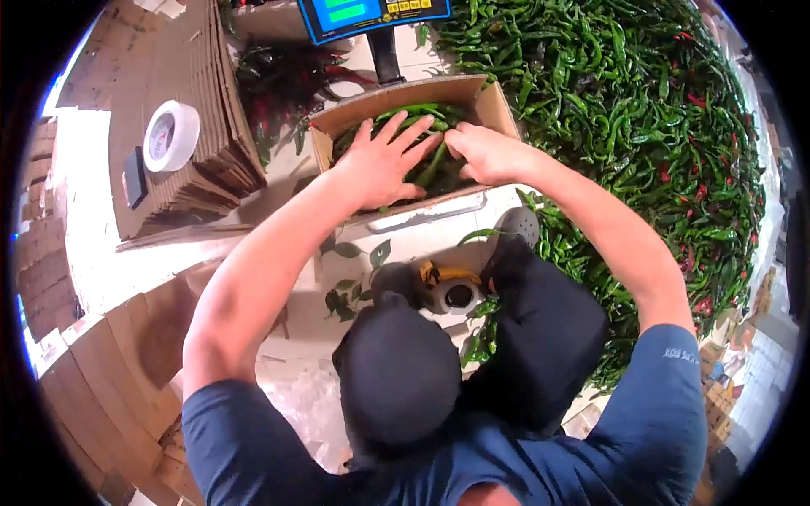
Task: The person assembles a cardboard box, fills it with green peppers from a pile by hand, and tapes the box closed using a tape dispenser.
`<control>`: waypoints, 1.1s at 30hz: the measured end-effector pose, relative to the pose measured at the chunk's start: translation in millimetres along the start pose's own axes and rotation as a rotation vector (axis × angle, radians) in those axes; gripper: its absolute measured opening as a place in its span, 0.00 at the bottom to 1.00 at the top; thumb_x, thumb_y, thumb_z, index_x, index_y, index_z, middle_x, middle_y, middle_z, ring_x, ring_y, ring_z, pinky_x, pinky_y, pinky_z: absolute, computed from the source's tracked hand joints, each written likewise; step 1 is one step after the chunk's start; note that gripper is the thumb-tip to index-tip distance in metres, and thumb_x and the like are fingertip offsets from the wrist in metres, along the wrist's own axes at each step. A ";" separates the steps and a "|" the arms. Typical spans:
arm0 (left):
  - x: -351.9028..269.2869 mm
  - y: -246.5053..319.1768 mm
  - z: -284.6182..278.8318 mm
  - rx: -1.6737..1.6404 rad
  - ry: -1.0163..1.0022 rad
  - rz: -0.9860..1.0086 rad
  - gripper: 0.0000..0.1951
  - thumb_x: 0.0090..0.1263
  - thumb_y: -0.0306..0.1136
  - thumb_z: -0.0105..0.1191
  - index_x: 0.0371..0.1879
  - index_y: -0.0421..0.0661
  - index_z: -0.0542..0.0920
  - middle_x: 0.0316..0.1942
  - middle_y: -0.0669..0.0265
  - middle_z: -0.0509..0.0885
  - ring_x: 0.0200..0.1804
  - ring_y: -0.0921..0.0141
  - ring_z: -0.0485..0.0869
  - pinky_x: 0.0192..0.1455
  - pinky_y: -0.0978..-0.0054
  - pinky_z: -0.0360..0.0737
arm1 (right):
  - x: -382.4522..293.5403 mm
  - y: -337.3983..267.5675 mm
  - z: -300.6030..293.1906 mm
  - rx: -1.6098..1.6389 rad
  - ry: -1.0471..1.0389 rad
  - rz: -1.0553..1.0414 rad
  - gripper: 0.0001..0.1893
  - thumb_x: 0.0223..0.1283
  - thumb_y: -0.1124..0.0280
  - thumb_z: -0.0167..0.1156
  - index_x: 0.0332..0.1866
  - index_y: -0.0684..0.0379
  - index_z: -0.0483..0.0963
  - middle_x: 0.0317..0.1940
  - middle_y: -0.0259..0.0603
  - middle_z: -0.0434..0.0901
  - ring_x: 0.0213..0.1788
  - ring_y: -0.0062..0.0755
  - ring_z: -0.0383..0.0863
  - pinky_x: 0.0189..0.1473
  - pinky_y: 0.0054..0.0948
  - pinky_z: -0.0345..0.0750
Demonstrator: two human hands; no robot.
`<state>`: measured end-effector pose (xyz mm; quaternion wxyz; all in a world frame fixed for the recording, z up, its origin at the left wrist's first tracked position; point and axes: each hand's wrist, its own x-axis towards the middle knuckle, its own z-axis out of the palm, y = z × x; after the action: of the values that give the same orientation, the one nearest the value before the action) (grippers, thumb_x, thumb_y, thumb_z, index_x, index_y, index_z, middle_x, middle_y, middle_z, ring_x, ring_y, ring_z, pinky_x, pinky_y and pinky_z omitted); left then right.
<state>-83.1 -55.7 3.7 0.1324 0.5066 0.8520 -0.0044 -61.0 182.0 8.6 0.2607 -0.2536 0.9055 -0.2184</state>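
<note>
An open cardboard box (497, 109) with green chili peppers (433, 166) inside lies before me. My left hand (385, 158) rests palm down on the peppers, fingers spread, gripping nothing. At the box's right side is my right hand (490, 155), its fingers curled against the peppers. One long green pepper reaches to those fingertips; whether they pinch it cannot be told. Behind the box stands a scale's post (385, 57) with a lit display (348, 12). A pale edge with a slot-like handle (430, 215) shows under the box's near side.
Flattened cardboard boxes (190, 69) are stacked at left, bearing a tape roll (171, 136) and a dark phone-like slab (135, 177). A large heap of green peppers (633, 126) covers the right. Dark red peppers (285, 88) lie behind. A yellow-handled tape dispenser (449, 275) sits between my feet.
</note>
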 end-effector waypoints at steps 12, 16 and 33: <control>-10.0 -2.5 -5.8 -0.105 0.036 -0.023 0.39 0.72 0.58 0.53 0.79 0.58 0.57 0.82 0.56 0.49 0.80 0.45 0.52 0.78 0.40 0.52 | -62.9 -19.5 -52.7 0.063 0.546 0.013 0.13 0.65 0.72 0.60 0.53 0.62 0.76 0.39 0.47 0.80 0.41 0.43 0.82 0.46 0.36 0.79; -36.3 -17.7 -43.7 -0.243 0.305 -0.019 0.35 0.69 0.46 0.59 0.75 0.49 0.65 0.77 0.51 0.62 0.79 0.52 0.58 0.80 0.53 0.55 | -83.7 27.7 -51.6 0.162 0.649 0.248 0.19 0.70 0.66 0.61 0.63 0.60 0.74 0.27 0.39 0.78 0.30 0.30 0.77 0.38 0.30 0.77; 15.0 2.4 12.2 -0.116 0.429 0.055 0.37 0.68 0.60 0.53 0.75 0.56 0.67 0.77 0.60 0.63 0.80 0.55 0.55 0.82 0.45 0.43 | -4.9 3.2 8.7 0.781 0.360 0.311 0.23 0.75 0.70 0.52 0.72 0.55 0.64 0.33 0.32 0.79 0.28 0.14 0.72 0.29 0.20 0.72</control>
<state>-85.1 -43.4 -11.2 -0.0231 0.5107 0.8452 0.1561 -53.4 185.0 2.0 0.2050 0.0447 0.8135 -0.5424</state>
